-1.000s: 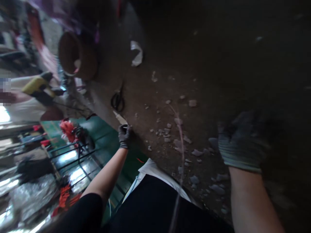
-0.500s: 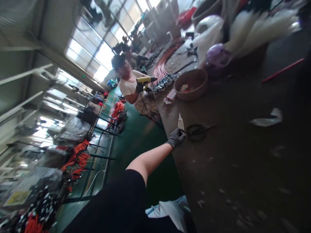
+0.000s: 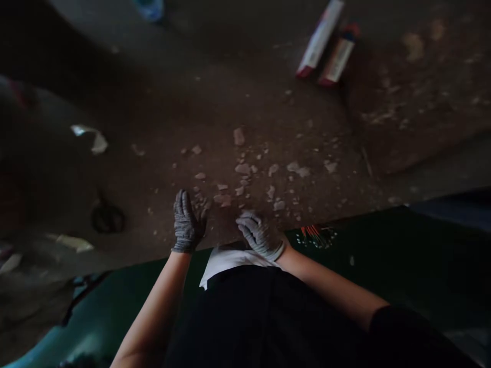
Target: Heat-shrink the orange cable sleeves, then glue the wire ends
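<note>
Near the edge of the brown bench (image 3: 184,112), the grey-gloved left hand (image 3: 186,225), thumb spread, and grey-gloved right hand (image 3: 259,235), loosely straightened, both look empty; thin pale flakes (image 3: 243,168) lie scattered just beyond, probably close for easy reach; farther off, a slim white-and-red box (image 3: 321,40)

I have a dark brown counter (image 3: 153,112) on my feed, with pale flakes (image 3: 243,169) scattered across its middle and a reddish chunk (image 3: 239,136) just beyond most of them. To the left I make out black scissor handles (image 3: 108,218), a pale tapered tube (image 3: 74,243) near them and a curled white scrap (image 3: 99,142). Two narrow boxes, one longer (image 3: 320,38), one shorter (image 3: 338,61), lie side by side, right of centre.
</note>
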Motion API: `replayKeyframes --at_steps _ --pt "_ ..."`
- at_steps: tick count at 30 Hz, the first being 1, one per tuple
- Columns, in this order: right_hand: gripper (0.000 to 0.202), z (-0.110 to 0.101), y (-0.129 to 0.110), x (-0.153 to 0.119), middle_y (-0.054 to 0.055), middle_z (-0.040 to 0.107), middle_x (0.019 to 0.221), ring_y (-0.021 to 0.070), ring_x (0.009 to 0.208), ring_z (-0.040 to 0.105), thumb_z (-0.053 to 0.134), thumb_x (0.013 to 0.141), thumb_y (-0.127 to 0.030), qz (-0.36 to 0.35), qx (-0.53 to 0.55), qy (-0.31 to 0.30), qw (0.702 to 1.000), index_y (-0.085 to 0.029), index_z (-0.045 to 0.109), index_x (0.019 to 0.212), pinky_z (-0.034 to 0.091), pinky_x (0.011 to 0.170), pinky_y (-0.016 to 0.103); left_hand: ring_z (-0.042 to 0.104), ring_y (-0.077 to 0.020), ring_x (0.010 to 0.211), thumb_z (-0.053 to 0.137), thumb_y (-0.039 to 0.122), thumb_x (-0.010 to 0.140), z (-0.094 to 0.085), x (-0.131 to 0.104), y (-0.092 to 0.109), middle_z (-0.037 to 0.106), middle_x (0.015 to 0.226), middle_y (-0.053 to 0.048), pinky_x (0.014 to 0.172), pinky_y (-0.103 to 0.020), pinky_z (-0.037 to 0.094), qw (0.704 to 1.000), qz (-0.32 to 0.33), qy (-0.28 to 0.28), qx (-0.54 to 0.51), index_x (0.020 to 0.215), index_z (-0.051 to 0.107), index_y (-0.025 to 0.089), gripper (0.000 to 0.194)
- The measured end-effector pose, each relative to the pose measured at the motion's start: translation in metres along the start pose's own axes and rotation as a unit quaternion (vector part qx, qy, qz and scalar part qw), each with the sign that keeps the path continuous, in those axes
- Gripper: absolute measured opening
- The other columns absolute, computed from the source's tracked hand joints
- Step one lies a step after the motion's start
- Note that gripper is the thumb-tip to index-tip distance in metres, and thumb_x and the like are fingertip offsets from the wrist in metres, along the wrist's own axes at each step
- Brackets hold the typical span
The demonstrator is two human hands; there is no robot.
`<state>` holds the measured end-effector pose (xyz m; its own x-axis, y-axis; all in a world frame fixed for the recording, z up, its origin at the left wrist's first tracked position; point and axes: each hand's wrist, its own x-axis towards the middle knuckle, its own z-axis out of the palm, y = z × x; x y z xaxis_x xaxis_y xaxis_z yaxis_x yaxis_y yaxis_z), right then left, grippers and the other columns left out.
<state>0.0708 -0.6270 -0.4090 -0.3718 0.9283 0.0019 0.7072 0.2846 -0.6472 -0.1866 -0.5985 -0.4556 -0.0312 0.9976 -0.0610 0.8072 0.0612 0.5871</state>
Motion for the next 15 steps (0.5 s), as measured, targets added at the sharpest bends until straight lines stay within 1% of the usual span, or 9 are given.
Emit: replayKeyframes --at_steps 2,4,6,8,10,12,13,14,15 --pt "0.03 0.004 0.009 -0.015 0.007 0.07 0.091 0.0186 0.088 0.064 0.043 0.101 -0.031 0.062 0.018 0.023 0.998 -0.02 0.071 0.097 0.054 0.081 0.031 0.019 -0.0351 0.152 0.053 0.053 0.089 0.028 0.031 0.033 0.034 0.156 -0.026 0.124 -0.053 0.021 0.993 0.075 -0.094 -0.008 0.148 0.036 0.004 0.078" --pt "0.031 0.003 0.017 -0.03 0.007 0.07 0.087 0.0196 0.084 0.065 0.043 0.1 -0.033 0.098 0.015 0.06 0.993 -0.021 0.071 0.094 0.054 0.077 0.031 0.013 -0.0368 0.154 0.056 0.053 0.086 0.051 0.064 0.067 0.03 0.159 -0.026 0.124 -0.056 0.016 0.981 0.122 -0.15 0.007 0.149 0.035 0.002 0.084" --pt "0.03 -0.005 0.029 -0.046 0.008 0.069 0.084 0.0212 0.082 0.064 0.043 0.099 -0.032 0.127 0.004 0.083 0.988 -0.021 0.071 0.091 0.053 0.075 0.033 0.005 -0.0381 0.154 0.061 0.051 0.081 0.069 0.101 0.096 0.02 0.162 -0.027 0.125 -0.057 0.009 0.975 0.147 -0.164 0.038 0.152 0.029 -0.001 0.093" --pt "0.031 -0.019 0.052 -0.063 0.009 0.068 0.081 0.0224 0.079 0.063 0.042 0.099 -0.03 0.173 -0.01 0.103 0.98 -0.021 0.07 0.089 0.053 0.072 0.035 -0.001 -0.0392 0.154 0.065 0.052 0.078 0.081 0.138 0.115 0.012 0.164 -0.027 0.125 -0.058 0.005 0.974 0.146 -0.153 0.076 0.154 0.022 -0.002 0.103" --pt "0.031 -0.039 0.087 -0.082 0.01 0.07 0.087 0.0236 0.084 0.064 0.041 0.099 -0.031 0.236 -0.03 0.149 0.96 -0.021 0.069 0.095 0.054 0.076 0.038 -0.004 -0.0406 0.153 0.064 0.057 0.079 0.088 0.167 0.129 0.007 0.165 -0.025 0.124 -0.06 0.002 0.974 0.123 -0.156 0.111 0.155 0.02 -0.001 0.105" --pt "0.034 -0.062 0.133 -0.107 0.013 0.071 0.1 0.025 0.094 0.065 0.04 0.099 -0.036 0.309 -0.051 0.218 0.924 -0.018 0.067 0.107 0.054 0.085 0.041 -0.004 -0.0426 0.153 0.058 0.062 0.084 0.089 0.184 0.142 0.006 0.165 -0.023 0.123 -0.063 -0.001 0.969 0.09 -0.179 0.146 0.154 0.02 -0.002 0.102" --pt "0.037 -0.073 0.158 -0.121 0.015 0.07 0.105 0.0261 0.1 0.065 0.04 0.098 -0.041 0.348 -0.061 0.255 0.9 -0.017 0.066 0.112 0.053 0.089 0.044 -0.004 -0.0436 0.152 0.055 0.065 0.087 0.089 0.185 0.15 0.005 0.165 -0.024 0.122 -0.064 -0.003 0.965 0.072 -0.189 0.165 0.153 0.02 -0.004 0.102" --pt "0.043 -0.083 0.183 -0.135 0.017 0.069 0.109 0.0275 0.105 0.064 0.04 0.098 -0.045 0.389 -0.069 0.295 0.87 -0.015 0.064 0.116 0.052 0.093 0.046 -0.005 -0.0444 0.152 0.053 0.067 0.087 0.088 0.181 0.158 0.003 0.165 -0.026 0.121 -0.064 -0.005 0.962 0.059 -0.192 0.185 0.153 0.018 -0.006 0.104" --pt "0.05 -0.092 0.208 -0.149 0.019 0.067 0.112 0.0295 0.108 0.063 0.039 0.096 -0.051 0.43 -0.087 0.345 0.83 -0.013 0.063 0.118 0.05 0.095 0.049 -0.007 -0.0448 0.151 0.051 0.07 0.087 0.088 0.171 0.168 0.001 0.164 -0.028 0.121 -0.064 -0.007 0.96 0.052 -0.187 0.202 0.153 0.015 -0.008 0.108"
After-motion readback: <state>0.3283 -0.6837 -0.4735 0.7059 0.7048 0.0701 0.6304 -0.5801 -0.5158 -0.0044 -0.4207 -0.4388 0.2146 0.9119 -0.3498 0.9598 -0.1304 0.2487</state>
